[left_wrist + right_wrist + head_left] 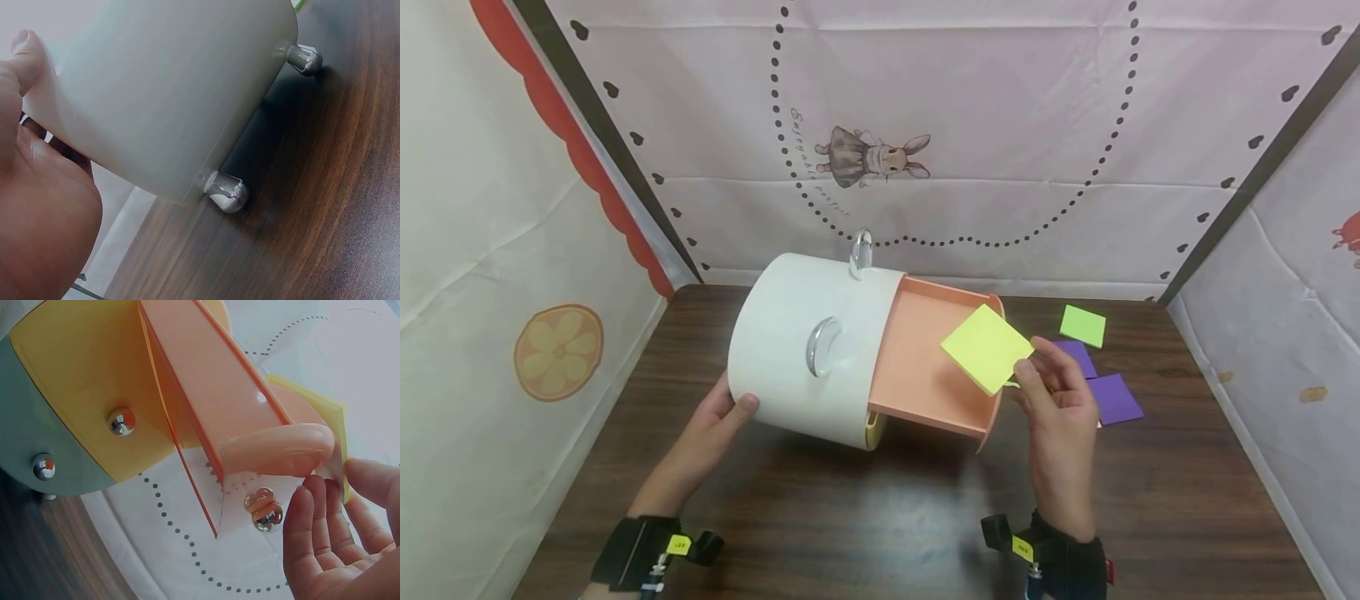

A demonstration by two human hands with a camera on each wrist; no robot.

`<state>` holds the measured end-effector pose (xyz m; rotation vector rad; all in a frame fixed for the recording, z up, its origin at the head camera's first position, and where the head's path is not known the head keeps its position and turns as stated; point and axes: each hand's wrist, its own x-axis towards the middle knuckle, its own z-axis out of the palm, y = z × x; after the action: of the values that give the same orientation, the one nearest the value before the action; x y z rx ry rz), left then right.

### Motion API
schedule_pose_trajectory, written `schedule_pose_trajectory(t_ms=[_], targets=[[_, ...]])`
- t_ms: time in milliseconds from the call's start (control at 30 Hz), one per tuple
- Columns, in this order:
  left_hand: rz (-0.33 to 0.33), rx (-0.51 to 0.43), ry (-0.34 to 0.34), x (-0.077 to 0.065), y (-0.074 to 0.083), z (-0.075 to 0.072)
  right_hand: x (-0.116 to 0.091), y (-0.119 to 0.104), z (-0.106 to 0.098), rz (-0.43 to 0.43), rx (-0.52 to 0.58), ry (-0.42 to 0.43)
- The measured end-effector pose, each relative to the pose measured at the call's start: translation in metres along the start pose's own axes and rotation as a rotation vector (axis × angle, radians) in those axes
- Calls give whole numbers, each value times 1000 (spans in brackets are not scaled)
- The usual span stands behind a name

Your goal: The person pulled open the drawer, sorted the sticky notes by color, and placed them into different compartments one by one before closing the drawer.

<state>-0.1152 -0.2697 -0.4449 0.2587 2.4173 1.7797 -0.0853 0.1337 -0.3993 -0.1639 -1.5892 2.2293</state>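
A white rounded desktop drawer box [790,292] stands on the table, with a peach drawer [917,350] pulled out toward the right. My left hand [703,442] grips the box's rear end, thumb on top and the other fingers mostly hidden behind the edge. Above the open drawer, my right hand [1060,425] pinches a yellow sticky-note pad [987,348] between thumb and fingers. In the right wrist view, the yellow drawer front [81,375] and the green drawer front [37,431] are closed, each with a silver ball knob.
Beyond my right hand lie a green sticky-note pad [1082,325] and purple sticky-note pads [1115,398]. Clear handles [823,346] stick up from the box, and silver feet [228,192] show beneath it. Printed cloth walls [985,125] border the dark wooden table [865,533].
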Motion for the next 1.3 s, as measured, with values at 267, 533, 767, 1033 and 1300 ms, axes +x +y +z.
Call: schedule_pose_trajectory(t_ms=[267,533,767,1033,1300], targets=[[-1,0,1,0,-2,0,0,2,2,-12,-26,6],[8,-7,-2,1,-2,-1,-3,4,5,-18,-23,9],[-6,-25,-1,1,-2,-1,-3,5,10,-22,-74,17],[-6,-13,1,2,-3,-1,-4,4,12,-59,-157,19],[-1,-10,3,2,-5,-1,-13,-12,24,-68,-272,36]])
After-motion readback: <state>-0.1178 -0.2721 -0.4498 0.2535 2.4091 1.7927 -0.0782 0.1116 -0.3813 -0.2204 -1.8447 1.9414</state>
